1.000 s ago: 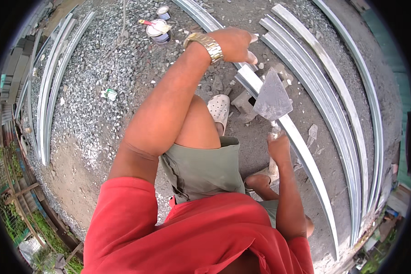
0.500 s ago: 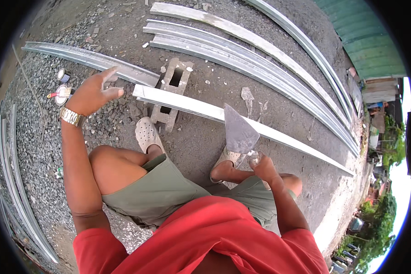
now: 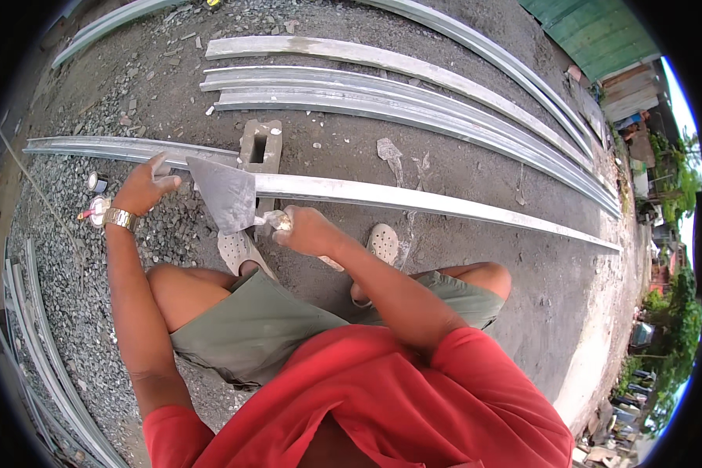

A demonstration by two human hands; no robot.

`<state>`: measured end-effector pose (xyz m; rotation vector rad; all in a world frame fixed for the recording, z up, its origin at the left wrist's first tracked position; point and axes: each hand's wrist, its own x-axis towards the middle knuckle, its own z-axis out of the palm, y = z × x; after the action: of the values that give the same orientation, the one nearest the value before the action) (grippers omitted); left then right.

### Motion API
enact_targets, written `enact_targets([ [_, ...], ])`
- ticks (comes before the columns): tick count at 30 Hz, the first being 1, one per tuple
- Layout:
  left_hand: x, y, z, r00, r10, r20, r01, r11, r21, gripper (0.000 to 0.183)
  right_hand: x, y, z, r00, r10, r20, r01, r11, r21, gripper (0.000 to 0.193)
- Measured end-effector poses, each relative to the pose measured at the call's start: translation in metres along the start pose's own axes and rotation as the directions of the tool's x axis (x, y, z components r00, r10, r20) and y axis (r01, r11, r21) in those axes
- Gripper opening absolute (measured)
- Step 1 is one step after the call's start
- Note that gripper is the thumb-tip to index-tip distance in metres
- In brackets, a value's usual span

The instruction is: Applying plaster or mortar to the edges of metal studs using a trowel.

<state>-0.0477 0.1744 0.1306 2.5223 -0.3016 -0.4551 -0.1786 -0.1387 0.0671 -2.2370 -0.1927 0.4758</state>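
My right hand grips a trowel by its handle, which is crusted with pale material. The broad grey blade covers the left end of a white-faced metal channel that stretches away to the right. A hollow concrete block lies by that end, partly hidden. My left hand is off to the left, fingers and thumb apart, with nothing visible in it. It is nearest to another galvanized metal channel; whether the fingertips touch it, I cannot tell.
Several long metal channels lie across the ground beyond the block. Beside my left wrist stand an open paint can with a red-handled brush and a small dark can. More channels lie on gravel at left. A green metal wall rises far right.
My right hand has carried the trowel leftward along the white-faced channel, from its middle to its left end. My left hand stays open near the other channel. The whole view has shifted slightly.
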Motion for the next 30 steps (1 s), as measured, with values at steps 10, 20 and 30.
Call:
enact_targets([
  [10, 0.013, -0.013, 0.003, 0.997, -0.07, 0.044, 0.059, 0.973, 0.222, 0.075, -0.201, 0.096, -0.037, 0.754, 0.653, -0.071, -0.321, 0.46, 0.828, 0.018],
  [20, 0.021, -0.029, 0.019, 0.979, -0.175, 0.107, 0.142, 0.955, 0.261, 0.071, -0.25, 0.125, -0.032, 0.683, 0.71, -0.173, -0.179, 0.392, 0.903, 0.023],
  [30, 0.018, -0.003, 0.015, 0.935, -0.302, 0.187, 0.301, 0.953, 0.034, 0.072, -0.252, 0.154, -0.029, 0.744, 0.659, -0.115, -0.135, 0.317, 0.939, 0.026],
])
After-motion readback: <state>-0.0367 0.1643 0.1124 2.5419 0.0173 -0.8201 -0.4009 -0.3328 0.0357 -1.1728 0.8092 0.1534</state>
